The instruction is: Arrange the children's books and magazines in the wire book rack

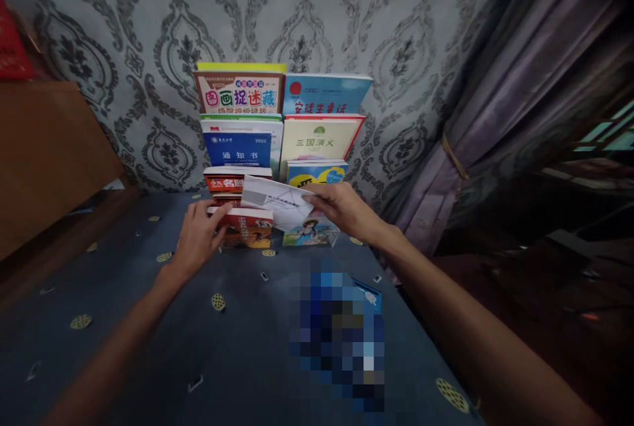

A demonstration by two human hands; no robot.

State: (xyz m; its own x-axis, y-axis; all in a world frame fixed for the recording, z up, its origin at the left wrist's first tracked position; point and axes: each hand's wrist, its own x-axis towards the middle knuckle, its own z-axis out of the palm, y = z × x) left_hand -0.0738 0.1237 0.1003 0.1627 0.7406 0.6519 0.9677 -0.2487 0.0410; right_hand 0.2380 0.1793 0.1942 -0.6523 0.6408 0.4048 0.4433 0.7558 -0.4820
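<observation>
My right hand (341, 208) grips the right end of a white booklet (277, 200) with a grey band and dark print, tilted in front of the stacked tiers of books. At the lower left, my left hand (201, 231) is closed on the upper left edge of a red book (250, 228). Just behind it stands another red book (228, 183). Close below my right hand is a book with a cartoon girl on its cover (308, 233), partly covered by the booklet.
Higher tiers hold a blue booklet (238, 148), a pale green book (317, 139), a brown-bordered book (240, 92) and a light blue book (327, 92). A pixelated blue item (341, 333) lies on the dark patterned tablecloth (148, 347). A curtain (475, 122) hangs at right.
</observation>
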